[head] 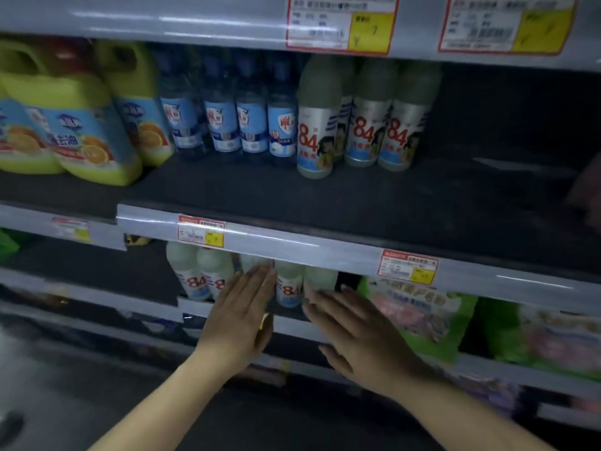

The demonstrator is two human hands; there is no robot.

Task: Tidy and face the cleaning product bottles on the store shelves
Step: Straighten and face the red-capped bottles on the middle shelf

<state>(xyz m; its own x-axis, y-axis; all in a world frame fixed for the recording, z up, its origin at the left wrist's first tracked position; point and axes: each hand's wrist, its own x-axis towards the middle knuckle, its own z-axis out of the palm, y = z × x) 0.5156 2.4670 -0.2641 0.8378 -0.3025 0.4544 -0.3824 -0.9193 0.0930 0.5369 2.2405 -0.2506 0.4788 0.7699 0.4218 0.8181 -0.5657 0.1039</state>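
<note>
Both hands flat-fingered, holding nothing: left hand (242, 315) nearer the upright 84 disinfectant bottles (287, 288) just beyond, right hand (353, 327) beside them, under the price rail (325, 247).

Yellow-green jugs (87, 125) — blue-labelled bottles (224, 125)

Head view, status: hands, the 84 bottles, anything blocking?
Left hand and right hand open, flat, reaching at lower-shelf 84 bottles; contact unclear. No grip yet. Shelf-edge price rail hides bottle tops.
</note>
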